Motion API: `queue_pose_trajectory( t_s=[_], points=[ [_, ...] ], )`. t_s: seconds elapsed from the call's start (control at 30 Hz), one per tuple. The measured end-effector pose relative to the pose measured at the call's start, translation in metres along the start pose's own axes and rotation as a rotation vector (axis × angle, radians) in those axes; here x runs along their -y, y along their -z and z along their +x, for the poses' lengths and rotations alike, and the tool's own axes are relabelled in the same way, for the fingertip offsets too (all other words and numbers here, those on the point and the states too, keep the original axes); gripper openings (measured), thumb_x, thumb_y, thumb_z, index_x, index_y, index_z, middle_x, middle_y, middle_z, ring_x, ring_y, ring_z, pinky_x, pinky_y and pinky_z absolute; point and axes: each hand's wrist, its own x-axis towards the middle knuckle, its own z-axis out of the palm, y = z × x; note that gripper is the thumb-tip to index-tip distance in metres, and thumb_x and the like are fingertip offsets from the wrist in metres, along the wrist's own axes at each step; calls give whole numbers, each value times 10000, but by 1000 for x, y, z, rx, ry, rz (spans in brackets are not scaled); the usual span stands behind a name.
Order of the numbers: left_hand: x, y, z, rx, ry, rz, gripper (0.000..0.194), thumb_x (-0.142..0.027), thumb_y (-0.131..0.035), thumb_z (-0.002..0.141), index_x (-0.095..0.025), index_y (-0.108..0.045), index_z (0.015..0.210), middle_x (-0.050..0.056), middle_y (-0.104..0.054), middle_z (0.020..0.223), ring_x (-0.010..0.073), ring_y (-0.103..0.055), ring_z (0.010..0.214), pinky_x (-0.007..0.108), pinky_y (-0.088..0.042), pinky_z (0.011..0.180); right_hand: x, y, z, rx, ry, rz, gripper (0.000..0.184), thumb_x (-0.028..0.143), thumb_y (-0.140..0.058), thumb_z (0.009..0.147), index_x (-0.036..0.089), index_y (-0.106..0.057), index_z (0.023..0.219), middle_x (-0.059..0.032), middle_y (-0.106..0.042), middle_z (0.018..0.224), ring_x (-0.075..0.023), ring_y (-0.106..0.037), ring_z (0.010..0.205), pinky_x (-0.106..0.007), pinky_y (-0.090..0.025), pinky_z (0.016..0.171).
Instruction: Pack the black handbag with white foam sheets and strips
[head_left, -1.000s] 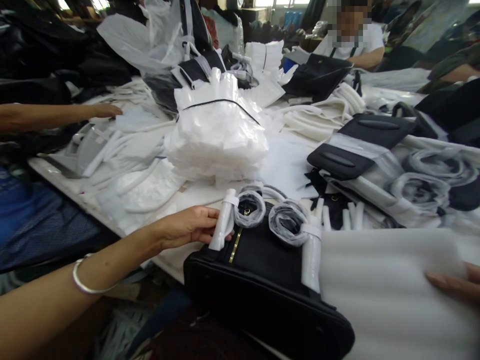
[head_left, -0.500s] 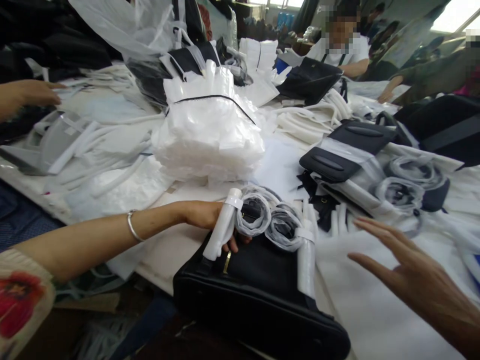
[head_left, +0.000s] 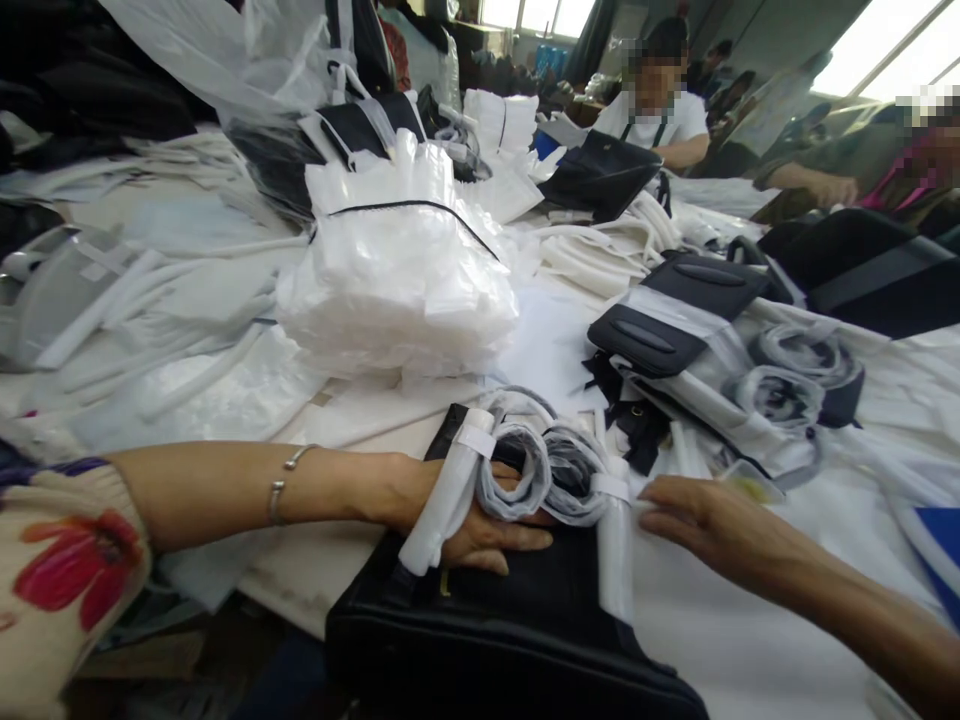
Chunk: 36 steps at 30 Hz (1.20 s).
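Note:
A black handbag (head_left: 510, 630) lies at the table's near edge, its two handles (head_left: 540, 475) wrapped in white foam and clear film. My left hand (head_left: 469, 525) rests flat on the bag's top, slid under the left wrapped handle, fingers stretched out. My right hand (head_left: 701, 520) lies on a white foam sheet (head_left: 750, 640) beside the bag, fingertips touching the right wrapped handle, fingers extended.
A tied stack of white foam pieces (head_left: 401, 275) stands behind the bag. Wrapped black bags (head_left: 675, 310) and rolled straps (head_left: 787, 385) lie at right. Foam tubes and sheets (head_left: 172, 330) cover the left. Two other people (head_left: 656, 105) work at the far side.
My left hand slid further under the handle and flattened onto the bag. My right hand came down from mid-air onto the foam sheet beside the right handle. The view shifted left.

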Motion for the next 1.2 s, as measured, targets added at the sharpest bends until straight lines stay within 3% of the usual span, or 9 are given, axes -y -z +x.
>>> queue_pose_trajectory(
  t_s=[0.13, 0.2, 0.33, 0.47, 0.57, 0.7, 0.87, 1.07, 1.2],
  points=[
    [1, -14, 16, 5, -51, 4, 534, -311, -464, 965, -86, -415, 1446, 153, -445, 1476, 259, -310, 1433, 390, -163, 1227, 5, 12, 27, 614, -185, 389, 301, 461, -653, 806, 174, -682, 718, 31, -536, 576, -97, -405, 512, -211, -304, 470],
    [2, -16, 20, -25, -40, 13, 591, -323, -483, 953, -69, -358, 1473, 161, -365, 1523, 282, -231, 1460, 427, -132, 1231, 8, 16, 39, 729, -149, 588, 291, 443, -696, 774, 153, -702, 749, 30, -559, 622, -92, -430, 553, -203, -362, 527],
    [0, -15, 19, -90, -7, 10, 668, -331, -460, 953, -32, -237, 1507, 168, -212, 1584, 273, -113, 1488, 432, -193, 1215, 23, 18, 53, 648, -69, 848, 300, 413, -737, 738, 147, -744, 878, -25, -673, 802, -186, -595, 786, -321, -482, 824],
    [1, -12, 18, -137, -25, 60, 517, -233, -392, 956, -100, -400, 1456, 113, -269, 1574, 270, -102, 1490, 451, -280, 1175, 46, 11, 61, 361, 119, 743, 323, 410, -738, 724, 188, -737, 957, -64, -688, 933, -252, -582, 966, -372, -458, 928],
    [4, -13, 19, -128, -91, 83, 458, -196, -369, 967, -163, -492, 1407, 91, -288, 1566, 290, -146, 1481, 443, -331, 1147, 53, 5, 66, 292, 120, 723, 284, 434, -732, 729, 169, -710, 827, -38, -650, 804, -197, -557, 802, -318, -479, 782],
    [7, -16, 20, -117, -194, 4, 473, -172, -376, 968, -228, -471, 1428, 97, -377, 1524, 272, -456, 1345, 379, -391, 1121, 48, 2, 72, 285, -83, 926, 343, 445, -769, 689, 138, -623, 644, 22, -538, 630, -99, -412, 586, -234, -370, 555],
    [6, -20, 21, -99, -186, 71, 440, -200, -348, 987, -193, -512, 1395, 91, -389, 1521, 255, -497, 1312, 326, -409, 1098, 43, -4, 86, 301, -183, 1133, 326, 385, -830, 599, 133, -631, 654, 32, -557, 601, -76, -406, 542, -217, -346, 543],
    [9, -25, 24, -118, -203, 374, 388, -192, -356, 985, -111, -613, 1264, 105, -610, 1320, 199, -663, 898, 298, -526, 729, 42, -4, 94, 314, -265, 1137, 322, 353, -850, 554, 133, -635, 652, 18, -584, 607, -83, -427, 535, -216, -352, 528],
    [6, -19, 26, -187, -249, 490, 417, -167, -346, 964, -118, -593, 1296, 91, -573, 1363, 214, -632, 1020, 337, -510, 913, 48, 1, 98, 383, -181, 1044, 285, 314, -847, 584, 126, -659, 686, 22, -575, 621, -82, -413, 556, -215, -344, 535]
  ],
)
